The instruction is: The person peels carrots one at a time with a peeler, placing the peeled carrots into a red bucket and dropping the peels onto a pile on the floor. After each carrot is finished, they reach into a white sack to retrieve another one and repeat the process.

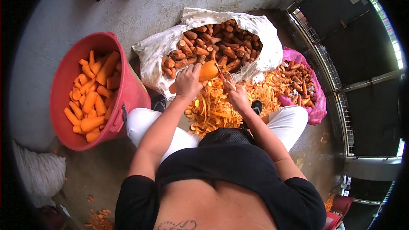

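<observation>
My left hand [188,81] is wrapped round a large peeled orange carrot [208,71], whose thick end points right. Close to that end, my right hand [237,96] is closed on a slim peeling tool [220,73]; its exact kind is too small to make out. The tool is at the carrot's thick end. Below both hands lies a heap of orange peelings [213,108] on the floor between my legs. Just beyond the hands, a white woven sack [159,44] lies open, full of unpeeled carrots [226,42].
At my left stands a red bucket [138,98] holding peeled carrots [91,102]. A pink mesh sack [317,106] with carrots and scraps lies at the right. A grey wall [140,15] rises behind the sacks, and a dark metal gate [366,47] runs along the right.
</observation>
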Tool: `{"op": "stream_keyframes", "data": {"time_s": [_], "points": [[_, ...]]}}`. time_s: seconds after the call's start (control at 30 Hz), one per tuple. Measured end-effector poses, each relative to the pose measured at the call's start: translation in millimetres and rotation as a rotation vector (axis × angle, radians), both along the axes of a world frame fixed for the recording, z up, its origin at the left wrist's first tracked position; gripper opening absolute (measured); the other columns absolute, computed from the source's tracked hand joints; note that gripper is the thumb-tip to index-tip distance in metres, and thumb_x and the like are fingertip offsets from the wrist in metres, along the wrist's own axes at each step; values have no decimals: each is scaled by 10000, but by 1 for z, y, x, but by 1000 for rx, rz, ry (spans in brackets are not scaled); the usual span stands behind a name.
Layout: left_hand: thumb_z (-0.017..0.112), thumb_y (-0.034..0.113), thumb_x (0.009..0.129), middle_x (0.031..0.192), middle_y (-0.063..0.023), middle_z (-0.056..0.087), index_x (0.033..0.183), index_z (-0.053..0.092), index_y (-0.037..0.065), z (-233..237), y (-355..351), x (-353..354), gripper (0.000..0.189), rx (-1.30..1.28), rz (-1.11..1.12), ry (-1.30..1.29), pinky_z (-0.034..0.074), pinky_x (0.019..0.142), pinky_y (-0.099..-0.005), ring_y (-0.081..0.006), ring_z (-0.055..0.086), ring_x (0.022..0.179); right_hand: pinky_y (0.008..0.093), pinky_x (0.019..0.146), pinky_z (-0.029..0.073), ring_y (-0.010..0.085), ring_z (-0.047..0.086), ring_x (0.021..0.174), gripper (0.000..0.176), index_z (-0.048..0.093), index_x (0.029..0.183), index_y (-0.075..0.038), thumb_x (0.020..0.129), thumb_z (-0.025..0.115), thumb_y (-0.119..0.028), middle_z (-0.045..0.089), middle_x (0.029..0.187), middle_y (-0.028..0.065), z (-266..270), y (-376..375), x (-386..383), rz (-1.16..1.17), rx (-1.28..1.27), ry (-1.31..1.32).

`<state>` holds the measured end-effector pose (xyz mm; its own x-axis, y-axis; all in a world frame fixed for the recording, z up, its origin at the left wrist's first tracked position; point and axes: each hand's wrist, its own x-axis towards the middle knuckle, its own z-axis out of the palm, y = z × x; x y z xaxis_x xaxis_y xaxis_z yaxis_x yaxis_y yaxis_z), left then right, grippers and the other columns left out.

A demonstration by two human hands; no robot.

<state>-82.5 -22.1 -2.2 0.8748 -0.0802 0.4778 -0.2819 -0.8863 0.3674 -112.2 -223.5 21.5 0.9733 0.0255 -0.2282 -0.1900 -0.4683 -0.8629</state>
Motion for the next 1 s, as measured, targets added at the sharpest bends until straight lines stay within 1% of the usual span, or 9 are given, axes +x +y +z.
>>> {"op": "stream_keyframes", "data": {"time_s": [0.23, 0.33, 0.43, 0.53, 0.63, 0.73, 0.77, 0.93, 1.0], "points": [[760, 143, 664, 900, -92, 645, 1050, 558, 97, 2, 1, 2, 438, -48, -31, 90, 510, 700, -405, -300, 648, 794, 341, 518, 438, 178, 570, 540, 377, 664, 851, 11, 903, 545, -344, 600, 613, 102, -1, 2, 0, 36, -83, -45], [739, 148, 675, 893, -101, 665, 1039, 556, 111, 2, 0, 2, 409, -95, -21, 122, 514, 708, -414, -307, 658, 804, 343, 522, 440, 186, 570, 532, 387, 659, 836, 15, 903, 547, -349, 600, 606, 101, 7, 3, -2, 21, -123, -10], [703, 156, 682, 913, -123, 679, 1055, 560, 126, 17, -6, -5, 401, -206, 59, 364, 519, 721, -425, -320, 664, 833, 356, 527, 448, 208, 597, 544, 401, 654, 814, 13, 899, 554, -366, 606, 602, 109, -2, 0, 4, 5, -96, -57], [671, 160, 679, 924, -141, 684, 1068, 564, 134, 11, -2, 0, 404, -209, -7, 399, 521, 725, -439, -335, 662, 862, 375, 538, 458, 237, 626, 565, 396, 662, 817, 3, 883, 567, -376, 619, 615, 133, 5, -2, 1, 43, -206, -71], [671, 172, 667, 939, -145, 684, 1130, 567, 132, 15, 2, 4, 476, -168, -66, 515, 523, 745, -432, -330, 662, 864, 327, 517, 428, 154, 556, 532, 465, 643, 721, -2, 888, 565, -430, 569, 562, 73, 7, -3, -2, 32, -258, -90], [668, 194, 652, 959, -159, 680, 1189, 558, 122, 7, -1, 4, 553, -225, -51, 609, 526, 776, -412, -310, 664, 879, 328, 523, 430, 160, 555, 525, 449, 655, 739, 0, 883, 571, -417, 587, 574, 89, 7, -8, 1, 80, -239, -188], [677, 204, 643, 971, -160, 678, 1205, 552, 116, 6, -1, 7, 582, -215, -64, 631, 526, 787, -406, -305, 663, 886, 382, 582, 470, 259, 643, 629, 352, 694, 898, -42, 846, 595, -375, 654, 683, 140, 11, -11, 3, 88, -320, -96], [714, 232, 603, 988, -151, 679, 1206, 561, 108, 9, 1, 6, 634, -288, -140, 658, 523, 807, -387, -301, 656, 916, 381, 576, 463, 267, 623, 601, 351, 688, 900, -39, 851, 600, -376, 640, 671, 155, 17, -12, 2, 69, -193, -31], [715, 229, 598, 965, -143, 684, 1185, 572, 111, 3, 2, 5, 615, -442, -215, 649, 522, 800, -384, -306, 656, 911, 384, 571, 458, 268, 621, 597, 369, 685, 892, -32, 853, 602, -390, 636, 665, 158, 19, -13, 2, 89, -192, -55]]}}
